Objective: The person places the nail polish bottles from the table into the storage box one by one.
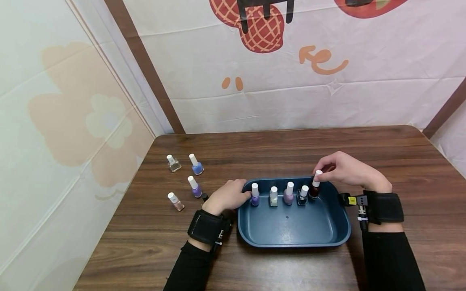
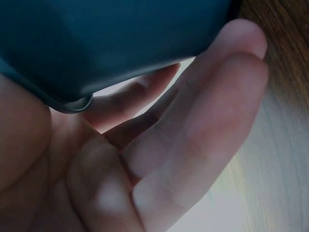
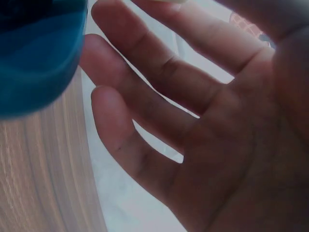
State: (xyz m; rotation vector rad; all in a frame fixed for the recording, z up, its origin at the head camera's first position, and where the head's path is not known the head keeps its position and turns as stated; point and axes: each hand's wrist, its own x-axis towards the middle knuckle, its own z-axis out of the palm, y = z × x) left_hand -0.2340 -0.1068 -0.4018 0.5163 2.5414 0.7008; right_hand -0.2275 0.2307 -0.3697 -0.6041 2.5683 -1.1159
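A blue tray (image 1: 291, 234) holds a row of white-capped nail polish bottles along its far side. My left hand (image 1: 226, 197) grips the tray's left rim, thumb over the edge and fingers along the outer wall, as the left wrist view shows. At the row's right end, my right hand (image 1: 347, 171) pinches the white cap of a dark red nail polish bottle (image 1: 314, 191) between thumb and index finger. Beside it stands a black nail polish bottle (image 1: 302, 199). Further left are a mauve bottle (image 1: 289, 199), a pale bottle (image 1: 274, 200) and a purple bottle (image 1: 255, 201).
On the wooden table (image 1: 145, 238), left of the tray, stand a clear bottle (image 1: 174, 165), a blue bottle (image 1: 198, 167), a violet bottle (image 1: 196, 190) and a pinkish bottle (image 1: 178, 205). A black cap (image 1: 205, 197) shows partly behind my left hand. A printed curtain (image 1: 204, 113) hangs behind the table.
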